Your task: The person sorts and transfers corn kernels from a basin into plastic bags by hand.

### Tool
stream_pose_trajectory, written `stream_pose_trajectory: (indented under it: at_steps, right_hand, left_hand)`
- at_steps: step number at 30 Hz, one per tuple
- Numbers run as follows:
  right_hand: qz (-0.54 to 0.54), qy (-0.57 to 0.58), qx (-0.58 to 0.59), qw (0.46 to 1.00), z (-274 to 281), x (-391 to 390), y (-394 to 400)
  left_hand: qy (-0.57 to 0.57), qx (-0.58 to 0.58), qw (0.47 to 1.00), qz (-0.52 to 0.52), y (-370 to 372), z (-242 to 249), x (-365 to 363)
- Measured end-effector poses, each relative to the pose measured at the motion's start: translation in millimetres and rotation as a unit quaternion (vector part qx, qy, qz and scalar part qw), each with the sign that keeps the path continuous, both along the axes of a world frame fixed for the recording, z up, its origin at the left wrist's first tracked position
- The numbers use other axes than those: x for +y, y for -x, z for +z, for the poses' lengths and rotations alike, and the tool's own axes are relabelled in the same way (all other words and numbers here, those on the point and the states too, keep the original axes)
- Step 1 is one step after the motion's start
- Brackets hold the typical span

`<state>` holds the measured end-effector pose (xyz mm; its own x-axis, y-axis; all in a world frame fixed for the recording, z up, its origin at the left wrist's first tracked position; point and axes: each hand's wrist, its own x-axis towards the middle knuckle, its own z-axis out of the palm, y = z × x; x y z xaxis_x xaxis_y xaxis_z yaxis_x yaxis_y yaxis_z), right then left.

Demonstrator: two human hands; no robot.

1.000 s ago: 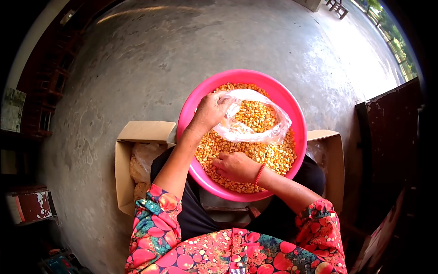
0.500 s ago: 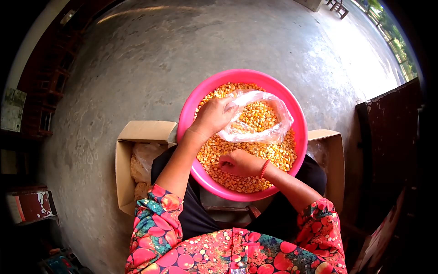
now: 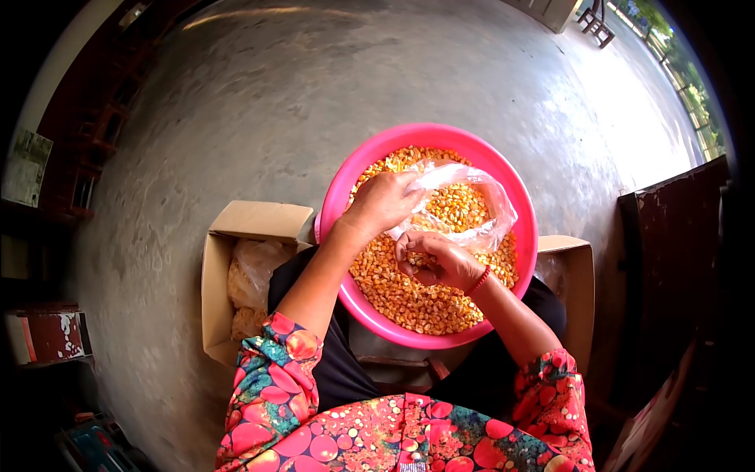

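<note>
A pink basin (image 3: pixel 529 236) full of yellow-orange corn kernels (image 3: pixel 417 305) rests at my lap. On the kernels sits a clear plastic bag (image 3: pixel 502 206), its mouth spread wide, with corn inside. My left hand (image 3: pixel 384 203) pinches the bag's left rim between thumb and fingers. Just below the bag's near edge, my right hand (image 3: pixel 440 261) is raised over the loose corn with its fingers curled inward. What those fingers hold, if anything, is hidden. A red bead bracelet (image 3: pixel 478 281) circles the right wrist.
Cardboard boxes flank my legs: the left box (image 3: pixel 216 295) holds filled plastic bags (image 3: pixel 255 275), and the right box (image 3: pixel 580 291) also has plastic inside. Dark wooden furniture (image 3: pixel 680 236) stands at right. Concrete floor (image 3: pixel 299 94) stretches ahead toward a chair (image 3: pixel 598 27) in the bright doorway.
My right hand has risen from the loose corn toward the bag's near edge, its fingers turning inward. My left hand keeps hold of the bag rim. The view has shifted slightly.
</note>
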<state>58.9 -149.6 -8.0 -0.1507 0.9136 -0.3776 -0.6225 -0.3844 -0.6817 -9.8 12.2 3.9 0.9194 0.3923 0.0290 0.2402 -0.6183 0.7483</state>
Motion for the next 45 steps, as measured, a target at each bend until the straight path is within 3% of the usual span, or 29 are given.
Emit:
stream_pose_trajectory:
  at_steps: [3, 7, 10, 12, 16, 22, 26, 28, 32, 33, 34, 37, 38, 40, 42, 43, 44, 45]
  right_hand:
    - [-0.030, 0.045, -0.014, 0.998, -13, 2, 6]
    - [0.013, 0.014, -0.034, 0.999, 11, -1, -15]
    - [-0.106, -0.028, -0.033, 0.993, 17, -4, -35]
    - [-0.248, -0.047, -0.180, 0.951, 15, -3, -41]
    - [-0.313, -0.122, -0.298, 0.894, 12, -7, -56]
    - [-0.298, -0.159, -0.434, 0.835, 37, -15, -51]
    - [-0.360, -0.118, -0.614, 0.693, 38, -23, -63]
    - [-0.347, -0.109, -0.643, 0.674, 37, -27, -74]
    - [-0.272, -0.094, -0.696, 0.658, 23, -40, -87]
    - [-0.220, -0.068, -0.734, 0.639, 13, -46, -92]
    - [-0.166, -0.042, -0.769, 0.616, 6, -49, -96]
    - [-0.147, 0.057, -0.733, 0.662, 3, -53, -101]
    - [-0.151, 0.114, -0.699, 0.690, -2, -55, -105]
    - [-0.209, 0.055, -0.677, 0.703, -8, -55, -107]
    - [-0.342, -0.067, -0.413, 0.841, 10, -49, -101]
    - [-0.408, -0.050, -0.347, 0.843, 17, -48, -97]
    - [-0.408, -0.050, -0.346, 0.843, 15, -50, -100]
    - [-0.441, -0.078, -0.275, 0.851, 12, -54, -107]
  left_hand:
    - [-0.016, -0.008, 1.000, 0.001, 1, -2, 0]
    - [-0.018, -0.001, 1.000, 0.000, 2, 0, 2]
    - [-0.036, -0.001, 0.999, 0.000, 1, -7, 4]
    - [-0.039, -0.002, 0.999, 0.001, 2, -4, 3]
    - [-0.052, -0.007, 0.999, -0.004, -1, 2, 3]
    - [-0.014, -0.038, 0.999, 0.012, -1, -3, 4]
    - [0.086, -0.043, 0.995, 0.037, 2, 7, 5]
    - [0.097, -0.046, 0.993, 0.049, -2, 0, 10]
    - [0.153, -0.097, 0.981, 0.070, -4, -10, 12]
    - [0.242, -0.130, 0.960, 0.047, -6, -12, 13]
    - [0.243, -0.130, 0.960, 0.047, -6, -15, 15]
    - [0.451, -0.104, 0.886, -0.037, -2, 5, 17]
    - [0.451, -0.104, 0.886, -0.039, -2, 12, 15]
    - [0.543, -0.177, 0.820, -0.052, 1, 24, 11]
    - [0.542, -0.178, 0.818, -0.069, 5, 28, 13]
    - [0.525, -0.183, 0.829, -0.064, 6, 28, 14]
    - [0.508, -0.188, 0.839, -0.059, 6, 28, 14]
    - [0.508, -0.188, 0.839, -0.059, 5, 23, 15]
